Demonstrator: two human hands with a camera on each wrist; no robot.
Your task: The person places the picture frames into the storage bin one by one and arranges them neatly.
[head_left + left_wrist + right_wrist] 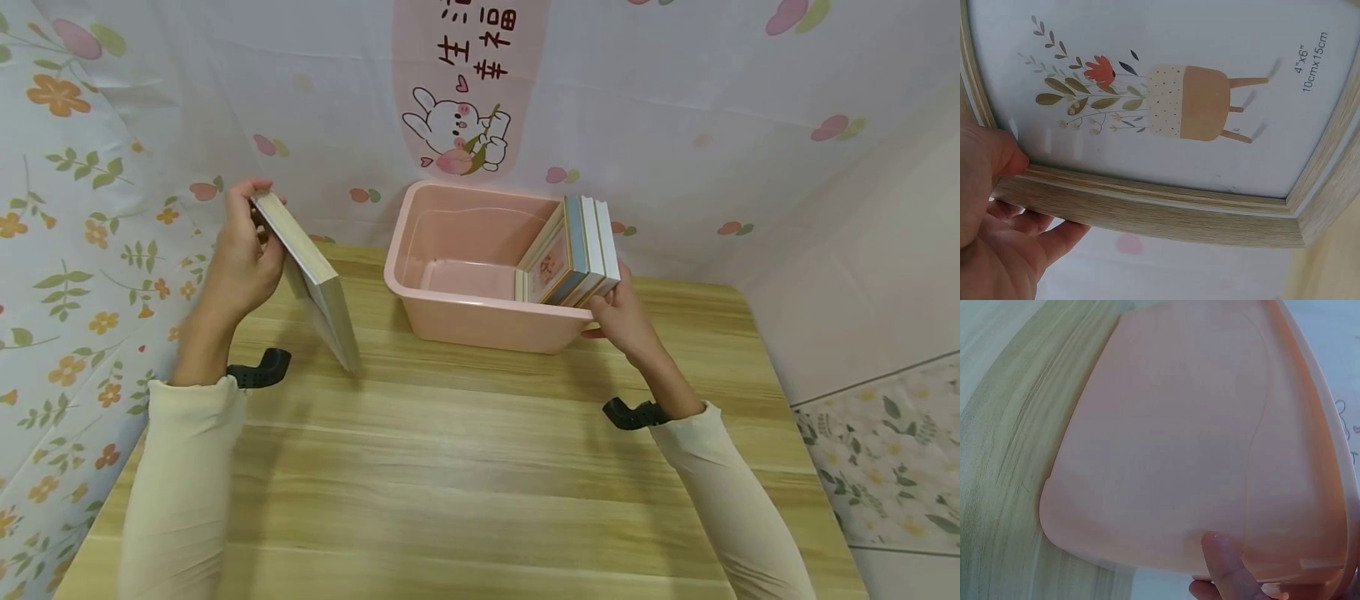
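Observation:
My left hand [243,262] grips a wood-look picture frame [296,237] by its edge, tilted over the left side of the table. In the left wrist view, the thumb lies on the front border and the fingers curl behind; the print shows a potted plant and "4"x6"". At the right end of a pink plastic bin [483,323], my right hand [630,321] holds the rim, its thumb [1225,562] against the outer wall in the right wrist view. Several picture frames [577,254] lean together inside the bin's right side, the nearest ones blue- and white-edged.
Beneath everything is a wood-grain table [450,467]. A white curtain [300,67] printed with fruit and a rabbit hangs right behind the bin. Floral cloth [67,333] borders the left side, and a pale wall [840,317] the right. Black wrist mounts [262,369] sit at both cuffs.

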